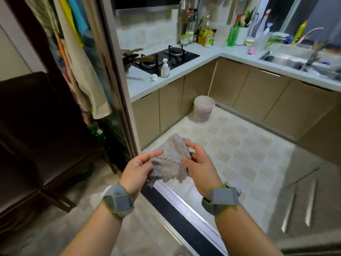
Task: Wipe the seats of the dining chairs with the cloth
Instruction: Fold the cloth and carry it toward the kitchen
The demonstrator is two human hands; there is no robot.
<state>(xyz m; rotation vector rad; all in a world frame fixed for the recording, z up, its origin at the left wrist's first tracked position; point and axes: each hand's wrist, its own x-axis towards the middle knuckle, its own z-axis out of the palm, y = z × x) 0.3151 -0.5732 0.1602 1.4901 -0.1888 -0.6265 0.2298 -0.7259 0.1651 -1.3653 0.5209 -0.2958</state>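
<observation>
A crumpled beige cloth [170, 159] hangs between both hands at the kitchen doorway, above the door track. My left hand [137, 171] pinches its left side between thumb and fingers. My right hand [198, 168] grips its right side with curled fingers. Both wrists wear grey bands. A dark brown dining chair [46, 130] stands at the left, its padded seat facing me, apart from both hands.
A sliding door frame [118, 80] with hanging towels [86, 74] separates the chair from the kitchen. A white bucket [203, 110] sits on the tiled floor. An L-shaped counter [140, 85] carries a gas hob, bottles and a sink [295, 61].
</observation>
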